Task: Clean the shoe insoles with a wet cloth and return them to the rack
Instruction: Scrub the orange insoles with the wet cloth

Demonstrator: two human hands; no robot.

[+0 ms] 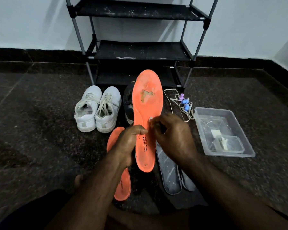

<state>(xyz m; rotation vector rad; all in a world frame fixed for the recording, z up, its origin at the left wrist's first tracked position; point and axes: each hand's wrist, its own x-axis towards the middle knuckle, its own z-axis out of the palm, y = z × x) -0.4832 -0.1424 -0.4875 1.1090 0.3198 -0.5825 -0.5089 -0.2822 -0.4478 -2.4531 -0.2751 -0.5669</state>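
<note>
— What's the biggest thing in front of you?

— The black shoe rack [140, 52], standing against the wall on the dark speckled floor [40, 100]. Its fabric shelves are dusty.

— And below it?

— A pair of white sneakers [97, 108] sits side by side just left of centre, and a black shoe [128, 103] is partly hidden behind the insole I hold. To my right lies a clear plastic tub [223, 131] with something pale inside; I cannot tell what. Loose white laces [181, 103] with small purple and blue pieces lie between the tub and the rack.

— Where are the insoles?

— The orange insole [146, 113] stands upright in my left hand [130, 143], toe toward the rack, a worn brown patch near the toe. My thumb curls over its left edge, the other fingers behind it, clamped on its lower half. A second orange insole [121, 186] lies on the floor under that hand. Two grey insoles [170, 173] lie just right of it.

— Your other hand?

— My right hand [173, 138] touches the held insole's right edge at mid-length; its fingers [155, 121] are bunched, pinching a small whitish bit against the surface.
</note>
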